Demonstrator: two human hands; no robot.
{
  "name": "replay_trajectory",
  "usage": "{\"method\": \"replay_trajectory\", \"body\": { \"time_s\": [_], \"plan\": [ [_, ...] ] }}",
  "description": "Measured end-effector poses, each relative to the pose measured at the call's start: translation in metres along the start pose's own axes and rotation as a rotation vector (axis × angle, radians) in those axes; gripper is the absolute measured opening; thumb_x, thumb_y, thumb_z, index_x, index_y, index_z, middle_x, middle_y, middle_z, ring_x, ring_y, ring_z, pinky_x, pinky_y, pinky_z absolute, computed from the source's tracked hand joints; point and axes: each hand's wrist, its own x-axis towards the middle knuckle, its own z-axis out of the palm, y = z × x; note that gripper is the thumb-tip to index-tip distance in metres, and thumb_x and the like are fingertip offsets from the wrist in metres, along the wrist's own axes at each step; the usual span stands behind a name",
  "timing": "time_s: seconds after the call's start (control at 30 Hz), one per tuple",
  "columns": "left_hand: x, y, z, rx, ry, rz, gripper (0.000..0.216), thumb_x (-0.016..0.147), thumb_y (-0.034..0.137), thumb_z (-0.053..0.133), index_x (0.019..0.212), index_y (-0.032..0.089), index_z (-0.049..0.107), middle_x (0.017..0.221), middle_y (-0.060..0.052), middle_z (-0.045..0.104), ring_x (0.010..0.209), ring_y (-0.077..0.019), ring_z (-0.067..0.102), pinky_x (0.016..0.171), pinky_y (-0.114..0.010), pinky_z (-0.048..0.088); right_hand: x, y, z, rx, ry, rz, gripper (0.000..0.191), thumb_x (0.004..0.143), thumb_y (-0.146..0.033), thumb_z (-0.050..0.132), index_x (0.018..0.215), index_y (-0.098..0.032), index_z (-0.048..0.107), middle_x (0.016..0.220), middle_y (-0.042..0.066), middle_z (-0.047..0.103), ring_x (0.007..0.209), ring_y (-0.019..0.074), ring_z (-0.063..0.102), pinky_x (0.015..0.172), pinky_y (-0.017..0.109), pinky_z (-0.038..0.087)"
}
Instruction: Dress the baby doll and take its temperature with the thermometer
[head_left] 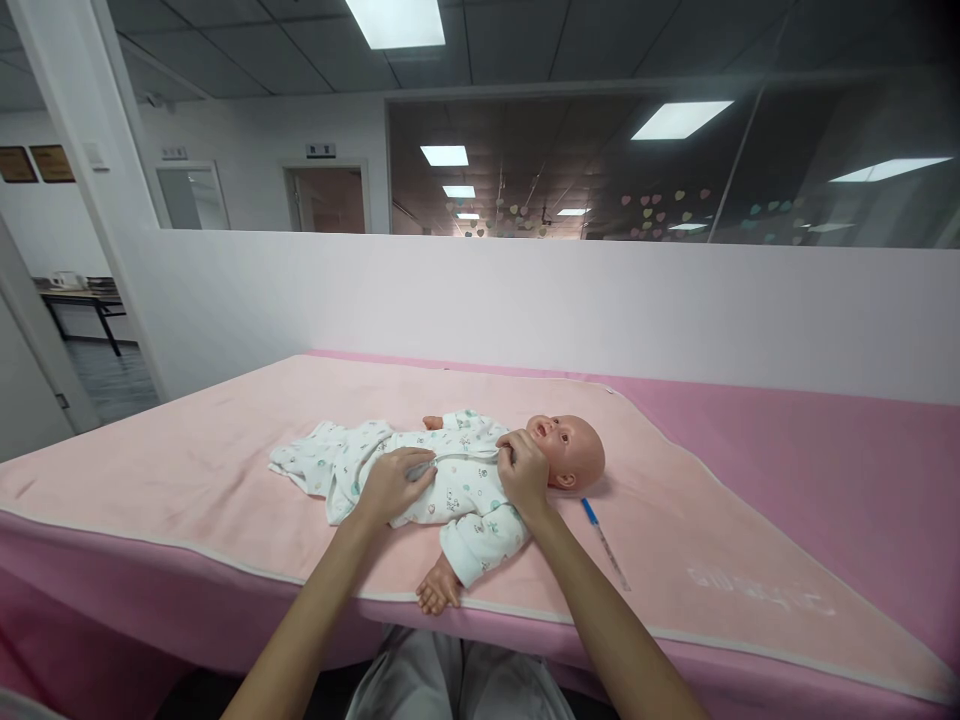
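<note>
A baby doll [566, 450] lies on its back with its head to the right. It wears a white romper [457, 488] with small green prints, and a front seam runs along its chest. My left hand [397, 485] rests on the belly part of the romper, fingers stretched out and thumb apart. Up at the collar, under the doll's chin, my right hand [523, 470] is closed with bent fingers on the cloth; its fingertips are partly hidden. The doll's near arm [484, 545] points toward me. Beside the doll's head lies a thin stick with a blue end, resembling a thermometer [606, 545].
A peach pad [697, 540] covers most of a pink-covered table [847, 450]; its front edge runs just above my lap. Behind stands a white half wall [525, 300] with glass above. At the left, a doorway shows a desk [82, 295].
</note>
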Motion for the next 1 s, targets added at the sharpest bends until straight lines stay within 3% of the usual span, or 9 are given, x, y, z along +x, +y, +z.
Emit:
{"method": "replay_trajectory", "body": {
  "time_s": [0.23, 0.47, 0.7, 1.0],
  "plan": [
    [0.001, 0.0024, 0.0028, 0.044, 0.023, 0.002, 0.026, 0.08, 0.028, 0.044, 0.088, 0.022, 0.067, 0.091, -0.002, 0.068, 0.086, -0.018, 0.061, 0.078, -0.031, 0.048, 0.0002, -0.0012, -0.0003, -0.009, -0.008, 0.005, 0.02, 0.071, -0.007, 0.038, 0.065, -0.018, 0.053, 0.067, 0.001, 0.056, 0.063, 0.0129, 0.05, 0.058, 0.022, 0.037],
    [0.0018, -0.0009, -0.0005, 0.069, -0.057, -0.014, 0.027, 0.078, 0.034, 0.047, 0.092, 0.023, 0.067, 0.096, -0.003, 0.067, 0.088, -0.0207, 0.06, 0.077, -0.032, 0.047, -0.0006, 0.0002, 0.0002, -0.008, -0.008, -0.001, 0.02, 0.071, -0.007, 0.038, 0.065, -0.019, 0.054, 0.067, 0.0, 0.056, 0.064, 0.0129, 0.05, 0.059, 0.022, 0.037],
    [0.001, 0.0019, 0.0047, 0.103, 0.01, -0.019, 0.026, 0.079, 0.032, 0.045, 0.088, 0.023, 0.067, 0.093, -0.002, 0.068, 0.085, -0.0185, 0.061, 0.076, -0.031, 0.048, -0.0004, 0.0014, 0.001, -0.014, 0.0, -0.007, 0.021, 0.07, -0.006, 0.038, 0.066, -0.019, 0.054, 0.068, 0.001, 0.056, 0.064, 0.013, 0.051, 0.059, 0.023, 0.037],
    [0.0008, 0.0025, 0.0037, 0.079, 0.003, -0.012, 0.026, 0.08, 0.03, 0.043, 0.088, 0.025, 0.067, 0.093, 0.0, 0.068, 0.087, -0.0181, 0.062, 0.077, -0.029, 0.048, -0.0007, 0.0017, 0.0006, -0.012, -0.011, -0.001, 0.021, 0.071, -0.007, 0.037, 0.066, -0.018, 0.054, 0.068, 0.001, 0.056, 0.065, 0.0132, 0.051, 0.06, 0.023, 0.037]
  ]
}}
